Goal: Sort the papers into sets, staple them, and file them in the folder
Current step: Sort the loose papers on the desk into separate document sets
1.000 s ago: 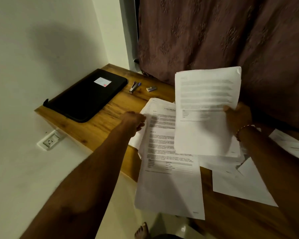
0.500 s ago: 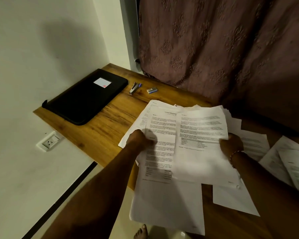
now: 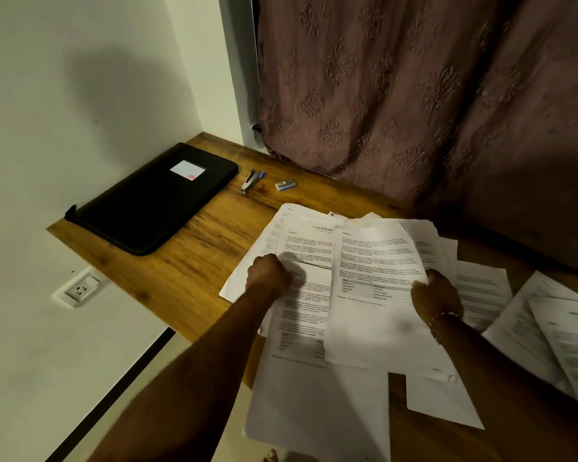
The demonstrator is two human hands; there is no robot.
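- While gripping sheet (image 3: 374, 261) by its right edge, right hand (image 3: 436, 295) fingers curled round it, holding it overlapping papers (image 3: 301, 328) at desk's (image 3: 181, 268) front edge.
- Resting left hand (image 3: 269, 275), curled, on left edge of papers; cannot tell whether pinching any.
- Lying closed and flat at desk's far left, well apart from papers: folder (image 3: 154, 198).
- Just right of folder, near curtain (image 3: 414, 95): stapler (image 3: 251, 181) and staple box (image 3: 285, 185), not touching.
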